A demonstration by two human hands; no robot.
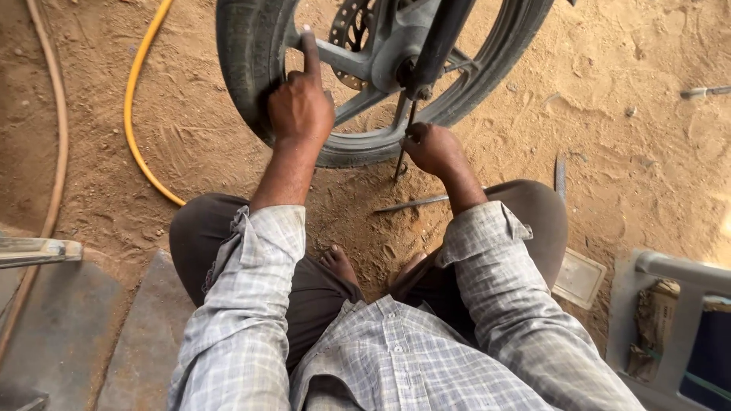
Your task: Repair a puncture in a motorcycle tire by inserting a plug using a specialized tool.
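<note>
The fingers of the left hand (300, 103) were curled over the inner edge of the tyre (245, 61), with the forefinger stretched straight up along the rim — the rest pressed together against the rubber. The right hand (431, 146) was closed in a fist around a thin metal rod (403, 144), its fingers wrapped tight near the rod's top; the rod stood nearly upright, its lower end on the sandy ground (624, 160) just beside the bottom of the tyre.

The wheel (381, 53) stood upright in front of the squatting person, a brake disc (349, 27) and grey spokes showing inside it, and a dark fork leg (445, 38) coming down to the hub. A second metal bar (411, 203) lay flat on the sand near the right forearm. A yellow hose (135, 99) curved over the ground to the left — well apart from both hands. A pale flat tile (579, 278) lay by the right knee, and bare toes (339, 262) showed between the legs.
</note>
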